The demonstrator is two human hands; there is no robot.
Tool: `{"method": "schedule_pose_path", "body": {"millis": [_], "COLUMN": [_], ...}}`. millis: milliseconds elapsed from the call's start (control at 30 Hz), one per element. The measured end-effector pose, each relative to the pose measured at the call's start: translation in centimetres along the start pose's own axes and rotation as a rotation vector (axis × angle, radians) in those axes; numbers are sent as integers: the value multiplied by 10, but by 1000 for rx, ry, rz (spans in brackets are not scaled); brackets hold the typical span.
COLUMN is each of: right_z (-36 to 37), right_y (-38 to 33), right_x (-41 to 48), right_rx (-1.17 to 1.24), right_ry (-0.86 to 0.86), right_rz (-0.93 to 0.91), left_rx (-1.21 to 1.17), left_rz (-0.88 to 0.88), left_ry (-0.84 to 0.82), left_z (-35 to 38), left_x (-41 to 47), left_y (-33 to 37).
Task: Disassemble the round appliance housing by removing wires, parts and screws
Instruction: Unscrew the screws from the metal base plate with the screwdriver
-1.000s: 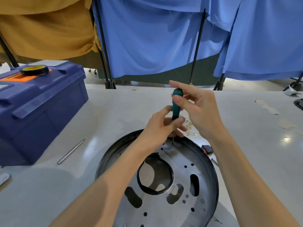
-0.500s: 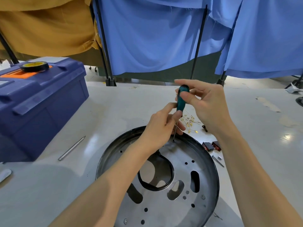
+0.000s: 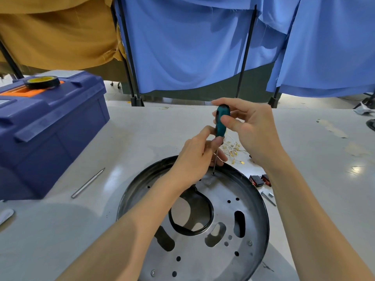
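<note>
Pinching screwdriver (image 3: 221, 126): right hand (image 3: 255, 134) on handle, left hand (image 3: 194, 157) at shaft; toolbox (image 3: 50, 126) left, wires (image 3: 233, 151) behind housing (image 3: 227, 260).

Teal screwdriver (image 3: 221, 123), black-rimmed silver housing (image 3: 227, 199), navy toolbox (image 3: 50, 126).

On my feed a dark blue toolbox (image 3: 50, 126) sits at the left of the pale table (image 3: 142, 130), lid down, with an orange panel (image 3: 21, 92) set into its top and a roll of black tape (image 3: 42, 82) with a yellow core lying flat on that panel. A slim metal rod (image 3: 88, 182) lies on the table near the box, apart from it. I see a small white object (image 3: 6, 216) cut off by the left edge. Behind the table, blue cloth (image 3: 186, 47) and mustard cloth (image 3: 56, 31) hang from black poles (image 3: 245, 51)
</note>
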State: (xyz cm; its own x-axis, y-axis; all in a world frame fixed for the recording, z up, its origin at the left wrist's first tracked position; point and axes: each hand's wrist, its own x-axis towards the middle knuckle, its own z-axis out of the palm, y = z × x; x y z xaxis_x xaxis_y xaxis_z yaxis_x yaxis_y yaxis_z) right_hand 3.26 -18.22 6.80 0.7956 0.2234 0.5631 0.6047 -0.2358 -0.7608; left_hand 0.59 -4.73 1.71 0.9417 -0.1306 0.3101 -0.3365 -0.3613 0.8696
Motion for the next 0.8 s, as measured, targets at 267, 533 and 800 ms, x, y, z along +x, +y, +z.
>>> {"method": "schedule_pose_path", "body": {"millis": [267,533,800], "right_z": [3,0,7], "right_y": [-3,-4,-5], "right_x": [-1,0,-2], "right_rx": [-10,113,36], "right_ry": [-5,-95,3], "right_rz": [-19,15,-19], "left_rx": [-56,-39,-63], "left_rz": [-20,-42,-2], "left_ry": [55,22,-13], "left_z": [-2,-1,-2], "left_x": [-1,-1,-2], "left_y": [2,1,5]}}
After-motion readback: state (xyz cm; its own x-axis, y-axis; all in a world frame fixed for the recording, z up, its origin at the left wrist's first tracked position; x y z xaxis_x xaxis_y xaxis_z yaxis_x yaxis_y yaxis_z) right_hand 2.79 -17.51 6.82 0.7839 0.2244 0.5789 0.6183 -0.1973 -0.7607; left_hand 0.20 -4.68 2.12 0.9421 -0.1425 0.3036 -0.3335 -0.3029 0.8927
